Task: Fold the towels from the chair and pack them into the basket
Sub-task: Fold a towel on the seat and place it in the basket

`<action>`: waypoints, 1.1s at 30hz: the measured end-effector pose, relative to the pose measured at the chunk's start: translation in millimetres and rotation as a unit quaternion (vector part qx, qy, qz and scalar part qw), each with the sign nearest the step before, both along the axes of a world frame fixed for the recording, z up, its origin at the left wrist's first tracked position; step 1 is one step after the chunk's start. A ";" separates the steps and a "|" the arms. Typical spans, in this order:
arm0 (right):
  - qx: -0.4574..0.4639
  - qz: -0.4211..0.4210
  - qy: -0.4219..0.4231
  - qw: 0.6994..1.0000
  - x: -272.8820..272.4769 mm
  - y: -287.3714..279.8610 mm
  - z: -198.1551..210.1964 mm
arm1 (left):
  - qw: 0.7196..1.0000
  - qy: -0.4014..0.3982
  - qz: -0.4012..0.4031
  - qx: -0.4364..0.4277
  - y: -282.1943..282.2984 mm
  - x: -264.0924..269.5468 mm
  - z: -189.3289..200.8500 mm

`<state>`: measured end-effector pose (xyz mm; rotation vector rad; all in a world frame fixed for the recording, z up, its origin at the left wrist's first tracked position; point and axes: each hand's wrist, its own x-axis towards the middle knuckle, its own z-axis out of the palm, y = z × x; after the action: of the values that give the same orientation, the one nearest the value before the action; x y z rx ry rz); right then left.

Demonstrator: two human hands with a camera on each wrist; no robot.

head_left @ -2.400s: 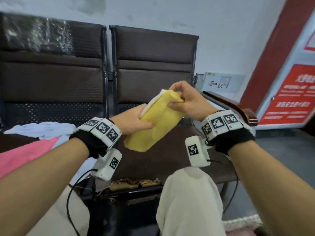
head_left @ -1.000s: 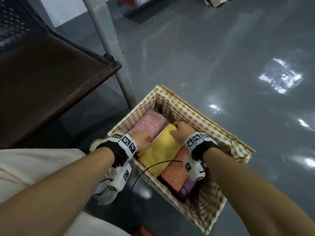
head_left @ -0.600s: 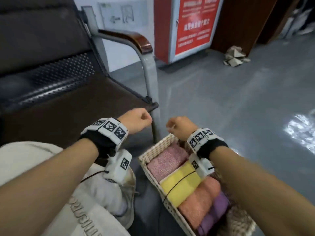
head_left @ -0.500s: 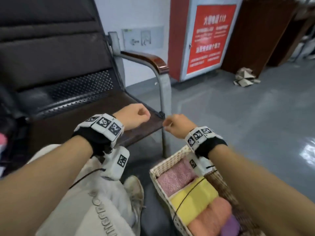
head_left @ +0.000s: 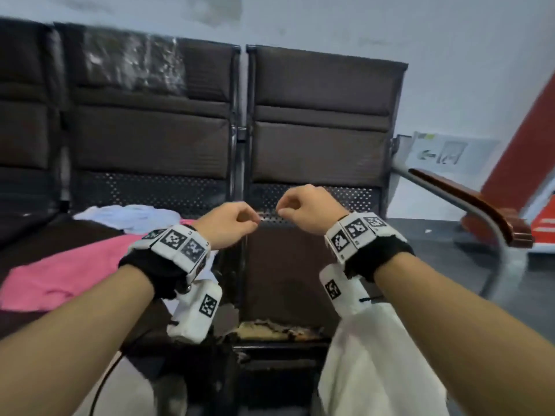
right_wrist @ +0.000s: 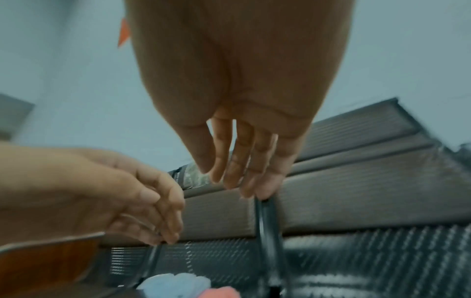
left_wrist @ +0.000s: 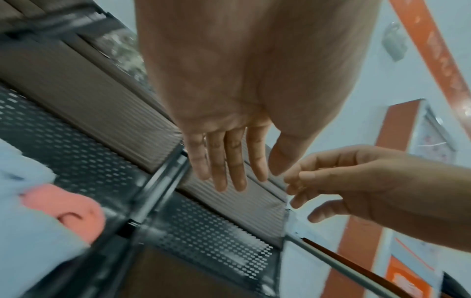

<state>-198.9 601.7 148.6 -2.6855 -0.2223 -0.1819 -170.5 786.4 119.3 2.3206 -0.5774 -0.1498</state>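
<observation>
Two hands raised at centre of the head view: left hand [head_left: 229,225] and right hand [head_left: 306,210], close together but not touching, fingers loosely curled, holding nothing. Two towels at left of frame on the dark chair seat [head_left: 285,265]: one pink towel [head_left: 69,271] spread flat, one white towel [head_left: 132,216] bunched behind it, both lying left of and below the left hand, untouched. Two dark padded backrests [head_left: 324,121] side by side, perforated metal beneath. One wood-topped armrest [head_left: 468,202] at right. Pale wall behind, red panel at far right, grey floor at right edge. Basket not in view.

Left wrist view: left hand [left_wrist: 229,141] with fingers relaxed and nearly straight, empty; right hand [left_wrist: 356,181] entering from the right, fingers loosely bent, empty. Pink towel [left_wrist: 68,209] and white towel [left_wrist: 28,242] at lower left, well apart from both hands.

Right wrist view: right hand [right_wrist: 242,151] slack, empty; left hand [right_wrist: 114,197] at left, loosely curled. White towel [right_wrist: 178,284] and pink towel [right_wrist: 221,292] at bottom edge, below the hands.
</observation>
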 end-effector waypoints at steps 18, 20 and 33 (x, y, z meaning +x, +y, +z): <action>-0.068 0.226 0.234 0.943 91.6 147.3 -175.8 | 0.949 0.104 0.012 0.299 120.7 76.9 -79.4; -0.072 0.238 0.205 0.947 91.1 150.2 -178.0 | 0.946 0.103 0.007 0.308 117.6 77.0 -79.2; 0.291 0.203 -0.001 0.935 65.1 66.1 -60.4 | 0.986 -0.011 0.019 0.165 95.7 69.4 -72.4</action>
<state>-133.8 667.8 88.1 -1.9992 -0.6127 -0.1005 -101.1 882.1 46.9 2.6558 -0.5534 -0.2158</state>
